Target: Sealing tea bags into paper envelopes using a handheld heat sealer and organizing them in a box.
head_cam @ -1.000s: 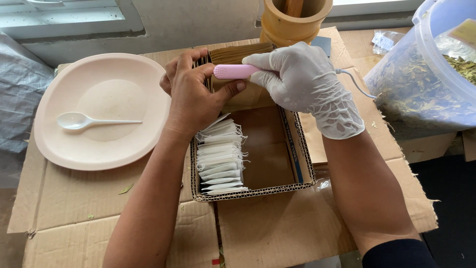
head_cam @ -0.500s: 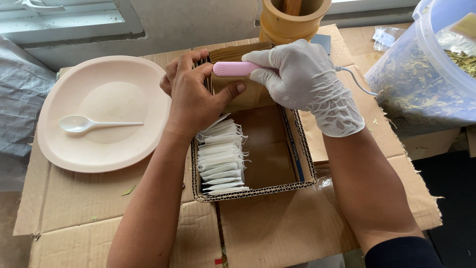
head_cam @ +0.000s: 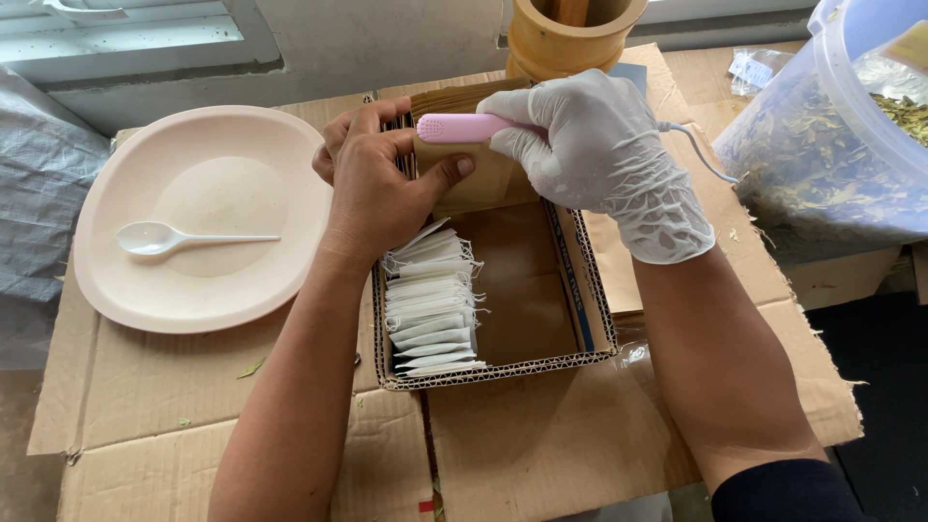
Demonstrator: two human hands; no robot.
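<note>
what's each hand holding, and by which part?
Right hand, gloved: pink corded tool, gripped around its rear half. Left hand, bare: brown paper pouch, pinched near its top-left edge, thumb in front, fingers behind.

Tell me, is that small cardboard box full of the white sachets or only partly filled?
Partly filled. The white sachets stand in one row along the left side of the cardboard box; the right side shows bare brown bottom.

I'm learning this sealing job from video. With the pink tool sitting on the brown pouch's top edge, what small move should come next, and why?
Probably draw the pink sealer sideways along the brown pouch top. The gloved right hand grips it at the pouch's left end, the bare left hand steadies the pouch upright in the cardboard box, and most of the edge lies to the right.
</note>
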